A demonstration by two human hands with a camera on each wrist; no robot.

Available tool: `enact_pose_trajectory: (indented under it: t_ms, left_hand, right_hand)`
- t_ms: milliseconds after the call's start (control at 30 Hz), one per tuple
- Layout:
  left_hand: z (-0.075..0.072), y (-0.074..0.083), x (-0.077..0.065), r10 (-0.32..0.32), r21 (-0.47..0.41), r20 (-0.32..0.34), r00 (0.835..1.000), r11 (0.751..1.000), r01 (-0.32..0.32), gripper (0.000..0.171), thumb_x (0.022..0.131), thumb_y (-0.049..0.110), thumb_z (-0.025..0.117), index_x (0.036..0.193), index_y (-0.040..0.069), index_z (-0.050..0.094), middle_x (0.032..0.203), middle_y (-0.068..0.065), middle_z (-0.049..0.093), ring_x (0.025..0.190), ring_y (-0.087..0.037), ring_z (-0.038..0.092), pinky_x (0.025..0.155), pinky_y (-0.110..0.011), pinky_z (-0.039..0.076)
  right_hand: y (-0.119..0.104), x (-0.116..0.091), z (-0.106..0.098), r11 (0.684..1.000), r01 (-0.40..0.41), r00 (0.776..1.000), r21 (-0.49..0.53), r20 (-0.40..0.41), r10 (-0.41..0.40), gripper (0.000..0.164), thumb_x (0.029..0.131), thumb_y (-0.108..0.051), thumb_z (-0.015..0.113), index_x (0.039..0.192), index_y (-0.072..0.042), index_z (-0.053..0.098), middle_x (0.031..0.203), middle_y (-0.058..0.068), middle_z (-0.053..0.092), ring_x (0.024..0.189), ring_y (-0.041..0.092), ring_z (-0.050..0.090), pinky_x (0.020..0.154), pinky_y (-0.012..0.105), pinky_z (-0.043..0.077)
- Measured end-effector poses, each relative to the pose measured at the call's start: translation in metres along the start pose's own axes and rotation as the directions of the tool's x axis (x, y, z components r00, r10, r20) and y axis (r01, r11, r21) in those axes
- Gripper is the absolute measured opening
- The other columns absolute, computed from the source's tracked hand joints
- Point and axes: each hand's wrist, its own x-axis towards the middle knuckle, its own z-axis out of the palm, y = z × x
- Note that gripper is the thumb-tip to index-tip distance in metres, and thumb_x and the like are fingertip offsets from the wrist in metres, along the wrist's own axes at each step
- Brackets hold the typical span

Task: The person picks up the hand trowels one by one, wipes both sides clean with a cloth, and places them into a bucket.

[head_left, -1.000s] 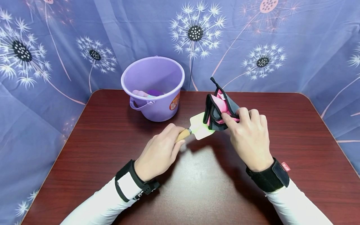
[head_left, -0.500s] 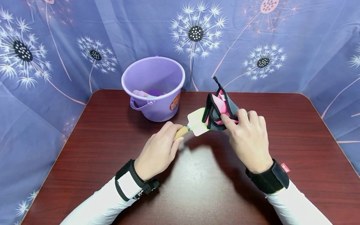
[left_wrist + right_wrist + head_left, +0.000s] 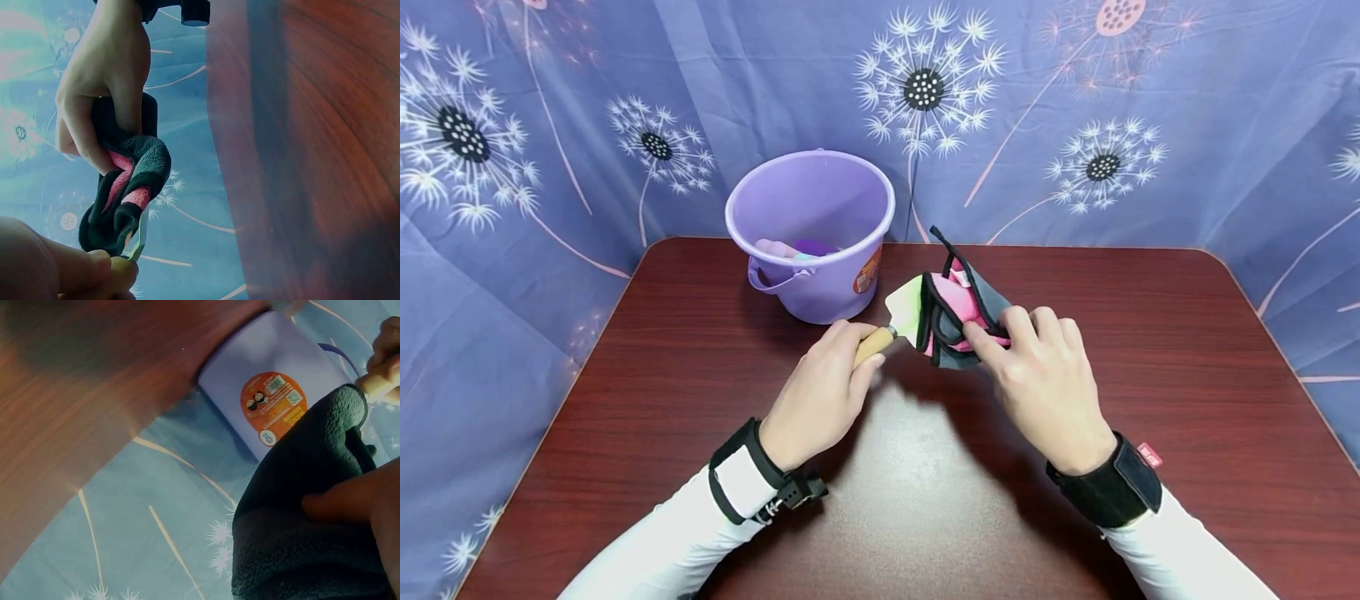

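My left hand grips the wooden handle of a small toy shovel whose pale yellow-green blade points to the right. In my right hand is a folded cloth, grey and pink with black edging and a loop at its top corner. The cloth lies against the blade and covers its far end. From the right wrist view, the thumb presses on the cloth's grey side. Both things are held above the table.
A purple bucket stands at the back left of the dark red wooden table, with pink, purple and mint-coloured things low inside it. Behind the table hangs a blue curtain with a dandelion print.
My right hand has brought the cloth left and slightly down, further over the blade. The shovel in my left hand has shifted a little to the left and up.
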Motion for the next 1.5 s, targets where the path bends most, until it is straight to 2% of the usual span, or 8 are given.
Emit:
enact_pose_trajectory:
  t_ms: [300,533,767,933,1033,1133,1400,1500]
  left_hand:
    - [-0.001,-0.005,0.004,-0.093,-0.109,0.048,0.995,0.989,0.098,0.020,0.107,0.012,0.064,0.124,0.002,0.067,0.095,-0.002,0.061,0.087,-0.018,0.057,0.080,-0.036,0.051]
    - [-0.003,-0.007,0.005,-0.174,-0.146,0.098,0.980,0.972,0.187,0.024,0.108,0.018,0.063,0.127,0.004,0.067,0.094,-0.002,0.063,0.085,-0.018,0.058,0.080,-0.036,0.051]
    - [-0.005,-0.008,0.006,-0.207,-0.203,0.144,0.968,0.951,0.233,0.024,0.109,0.023,0.060,0.124,0.008,0.070,0.094,0.000,0.064,0.085,-0.018,0.059,0.081,-0.037,0.050]
    - [-0.006,-0.007,0.007,-0.215,-0.266,0.183,0.959,0.929,0.259,0.020,0.110,0.024,0.056,0.109,0.011,0.071,0.085,0.004,0.058,0.081,-0.014,0.055,0.077,-0.034,0.046]
    - [-0.007,-0.007,0.008,-0.202,-0.286,0.207,0.957,0.923,0.257,0.024,0.110,0.022,0.054,0.091,0.012,0.064,0.076,0.004,0.050,0.072,-0.013,0.050,0.069,-0.031,0.040]
    - [-0.007,-0.006,0.010,-0.201,-0.299,0.235,0.951,0.916,0.267,0.031,0.111,0.022,0.050,0.082,0.012,0.058,0.072,0.001,0.050,0.067,-0.012,0.048,0.065,-0.029,0.037]
    - [-0.008,-0.004,0.009,-0.239,-0.388,0.304,0.922,0.853,0.349,0.031,0.112,0.022,0.047,0.088,0.008,0.062,0.068,0.000,0.052,0.062,-0.014,0.047,0.060,-0.027,0.038]
    - [-0.008,-0.003,0.009,-0.241,-0.444,0.331,0.912,0.814,0.376,0.033,0.112,0.021,0.047,0.086,0.007,0.061,0.070,-0.002,0.054,0.061,-0.014,0.045,0.058,-0.026,0.036]
  right_hand:
    - [-0.008,0.006,-0.007,0.996,0.082,0.996,0.018,-0.048,-0.081,0.039,0.103,0.000,0.041,0.119,-0.011,0.075,0.093,0.020,0.055,0.071,0.040,0.042,0.057,0.048,0.029]
    - [-0.009,0.008,-0.008,0.993,0.108,0.991,0.042,-0.087,-0.104,0.028,0.106,-0.012,0.050,0.118,-0.013,0.075,0.093,0.020,0.056,0.072,0.040,0.044,0.056,0.049,0.030]
    - [-0.012,0.012,-0.012,0.988,0.139,0.981,0.072,-0.145,-0.127,0.023,0.107,-0.021,0.056,0.116,-0.013,0.076,0.091,0.017,0.055,0.072,0.039,0.047,0.057,0.050,0.031]
    - [-0.014,0.014,-0.015,0.982,0.161,0.971,0.103,-0.193,-0.139,0.022,0.107,-0.022,0.059,0.117,-0.013,0.076,0.091,0.017,0.055,0.072,0.039,0.048,0.057,0.051,0.032]
    - [-0.014,0.015,-0.016,0.977,0.182,0.961,0.114,-0.232,-0.152,0.021,0.107,-0.021,0.059,0.117,-0.013,0.077,0.091,0.017,0.057,0.071,0.039,0.049,0.056,0.051,0.032]
    - [-0.015,0.016,-0.017,0.971,0.208,0.947,0.121,-0.273,-0.169,0.022,0.106,-0.018,0.060,0.116,-0.014,0.078,0.091,0.017,0.059,0.070,0.039,0.049,0.056,0.050,0.032]
    - [-0.016,0.017,-0.017,0.953,0.270,0.919,0.136,-0.331,-0.214,0.023,0.102,-0.011,0.062,0.118,-0.014,0.079,0.089,0.017,0.059,0.068,0.038,0.049,0.054,0.050,0.032]
    - [-0.015,0.017,-0.016,0.950,0.280,0.915,0.139,-0.337,-0.220,0.024,0.101,-0.010,0.063,0.118,-0.014,0.079,0.089,0.017,0.059,0.068,0.038,0.050,0.054,0.050,0.032]
